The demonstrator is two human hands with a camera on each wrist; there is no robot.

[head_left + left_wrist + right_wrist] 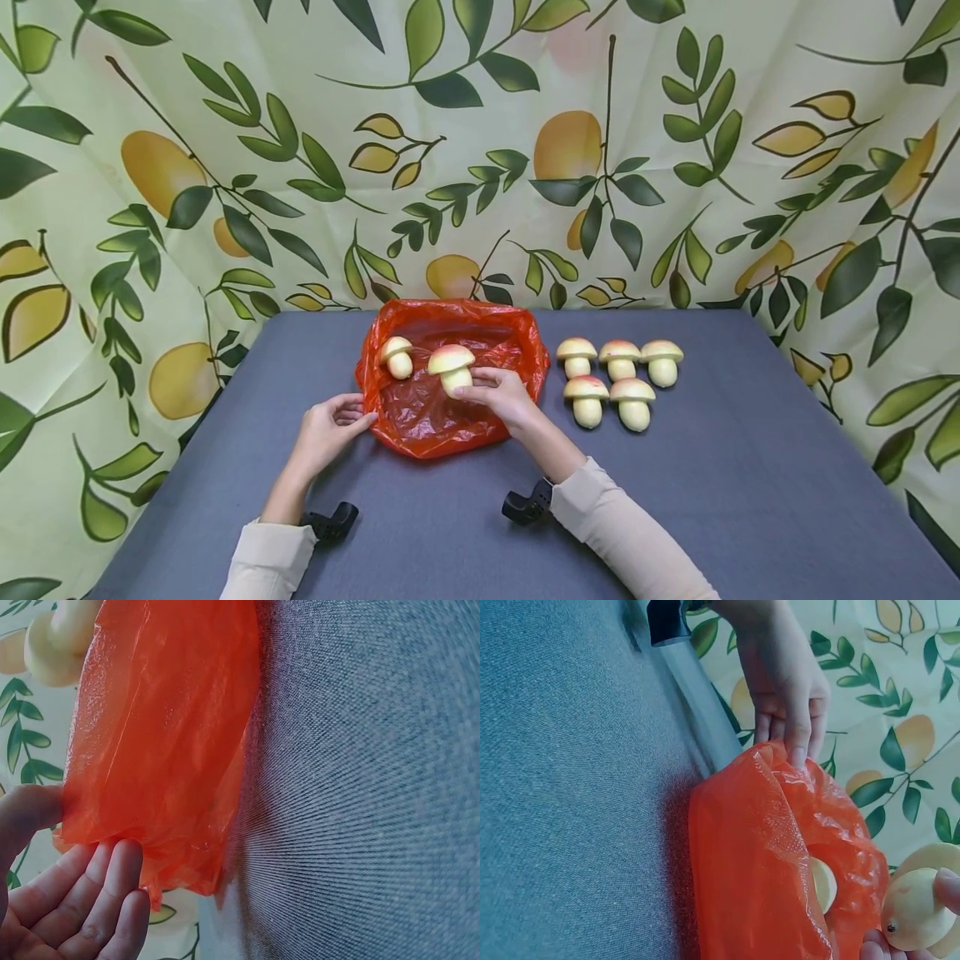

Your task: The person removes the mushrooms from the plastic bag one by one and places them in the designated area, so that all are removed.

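An orange-red plastic bag lies with its mouth spread wide on the table. My left hand pinches the bag's left edge between thumb and fingers, as the left wrist view shows up close. Over the bag's opening, my right hand holds a pale yellow mushroom with a reddish cap, gripping it by the stem. A second mushroom sits inside the bag at the left. In the right wrist view the held mushroom is at the lower right, with part of the bagged mushroom showing past the rim.
Several more mushrooms stand in two rows right of the bag on the grey table. A leaf-and-fruit patterned cloth hangs behind and at both sides. Black wrist-camera mounts stick out from both sleeves.
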